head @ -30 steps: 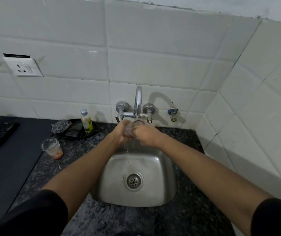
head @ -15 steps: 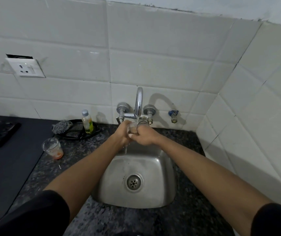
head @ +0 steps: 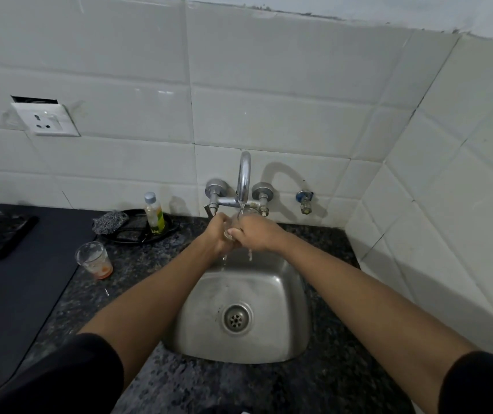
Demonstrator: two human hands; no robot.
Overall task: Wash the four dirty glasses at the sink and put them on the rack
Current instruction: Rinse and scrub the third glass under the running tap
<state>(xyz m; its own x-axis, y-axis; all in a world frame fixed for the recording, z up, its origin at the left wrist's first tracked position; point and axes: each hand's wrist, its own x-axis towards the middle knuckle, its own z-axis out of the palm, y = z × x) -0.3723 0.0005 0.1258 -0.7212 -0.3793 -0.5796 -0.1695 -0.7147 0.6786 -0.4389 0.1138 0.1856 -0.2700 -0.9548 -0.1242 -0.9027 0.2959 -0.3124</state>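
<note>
Nearest, two black sleeves (head: 60, 375) frame the view, and bare forearms reach out over the steel sink (head: 284, 294), whose drain (head: 236, 317) sits dead centre in the basin. Up at the sink's 12 o'clock edge the two hands meet under the tap (head: 244, 177): the left hand (head: 217, 234) is curled round a clear glass (head: 231, 227) from the 9 o'clock side, and the right hand (head: 254, 234) is wrapped over it from 3 o'clock, thumb across the near wall. Water runs from the spout onto the glass and drips off into the basin. Most of the glass is hidden by fingers, so I cannot say which way it tilts. Out at 9 o'clock on the speckled counter (head: 137, 273) stands a dirty glass (head: 94, 259) with orange dregs. Beyond it, toward 11 o'clock, a dark tray (head: 131, 236) holds a scrubber (head: 109, 222) and a small bottle (head: 154, 212). A socket (head: 46, 119) sits on the tiled wall.
</note>
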